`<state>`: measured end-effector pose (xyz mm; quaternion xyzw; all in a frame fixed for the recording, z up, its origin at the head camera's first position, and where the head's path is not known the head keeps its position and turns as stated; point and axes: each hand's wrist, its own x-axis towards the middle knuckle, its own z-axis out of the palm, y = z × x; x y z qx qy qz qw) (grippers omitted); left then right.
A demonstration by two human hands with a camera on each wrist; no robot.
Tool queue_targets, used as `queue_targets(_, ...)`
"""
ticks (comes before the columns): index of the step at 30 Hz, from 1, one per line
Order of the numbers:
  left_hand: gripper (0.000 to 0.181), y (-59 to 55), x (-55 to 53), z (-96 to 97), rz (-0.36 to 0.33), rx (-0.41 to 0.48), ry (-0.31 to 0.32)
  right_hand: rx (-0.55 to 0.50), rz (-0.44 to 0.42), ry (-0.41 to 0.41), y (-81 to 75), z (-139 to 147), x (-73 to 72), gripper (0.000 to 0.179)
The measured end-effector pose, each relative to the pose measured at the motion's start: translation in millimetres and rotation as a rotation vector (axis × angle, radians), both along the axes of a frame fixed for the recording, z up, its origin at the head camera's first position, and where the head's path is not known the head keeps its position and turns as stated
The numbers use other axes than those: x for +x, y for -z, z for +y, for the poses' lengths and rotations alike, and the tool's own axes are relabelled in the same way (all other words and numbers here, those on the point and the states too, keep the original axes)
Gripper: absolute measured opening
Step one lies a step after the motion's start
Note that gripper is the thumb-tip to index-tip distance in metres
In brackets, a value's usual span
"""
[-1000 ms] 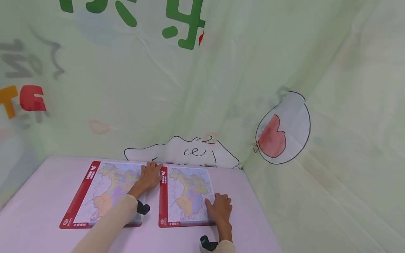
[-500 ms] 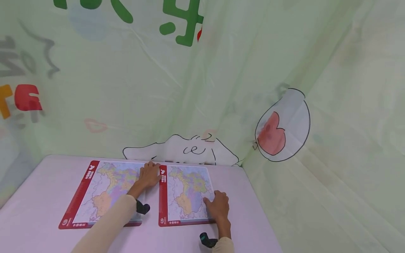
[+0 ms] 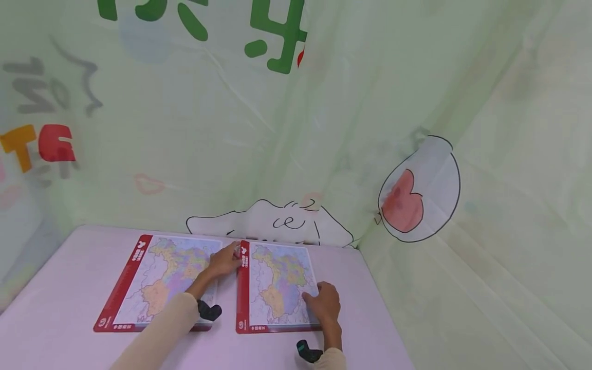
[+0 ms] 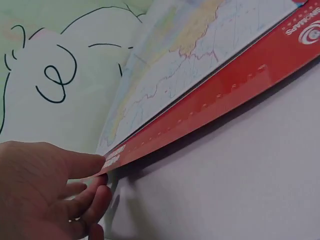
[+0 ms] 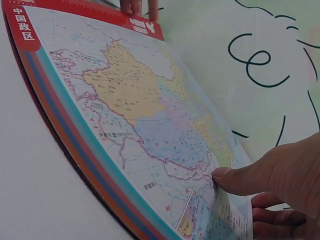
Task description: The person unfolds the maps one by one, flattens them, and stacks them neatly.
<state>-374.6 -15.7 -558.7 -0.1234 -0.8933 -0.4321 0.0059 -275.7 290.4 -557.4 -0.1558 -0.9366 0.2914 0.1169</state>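
A red-bordered map sheet set [image 3: 282,288] lies at the right on the table, its printed map facing up. At its far left corner is my left hand [image 3: 225,261]; the left wrist view shows the thumb on the red border [image 4: 190,117] and the fingers curled beneath it. My right hand [image 3: 325,306] holds the opposite edge, thumb on the map face [image 5: 145,100] and fingers under the side. Layered teal, blue and orange strips [image 5: 75,125] show along the near edge, and the set bows up there. A second, similar map set [image 3: 120,288] lies left, partly covered by my left arm.
The pink-white table [image 3: 51,293] meets a pale green cloth wall [image 3: 185,128] at the back. Another cloth wall [image 3: 509,257] stands close on the right. Dark wrist devices [image 3: 210,311] are worn on both arms.
My left hand has turned and drawn its fingers in, now pinching the corner of the right map set. The right hand stays at the right edge. The head view has shifted slightly.
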Motion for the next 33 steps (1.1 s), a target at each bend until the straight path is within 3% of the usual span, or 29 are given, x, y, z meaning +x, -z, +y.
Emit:
queue_targets(7, 0.052, 11.7, 3.7, 6.3, -0.134, 0.252, -0.026, -0.047, 0.008, 0.016, 3.9, 5, -0.9, 0.048)
queue_targets(14, 0.071, 9.6, 11.7, 5.0, -0.186, 0.211, -0.036, -0.070, 0.006, -0.006, 0.0, 10, -0.1, 0.038)
queue_targets(22, 0.102, 17.5, 24.1, 3.7, -0.284, 0.434, 0.089, -0.138, -0.003, 0.028, -2.3, 17, -2.2, 0.034)
queue_targets(33, 0.099, 27.9, 33.6, -2.1, -0.273, 0.490, 0.079, -0.273, 0.084, 0.024, 11.8, 22, -10.6, 0.031)
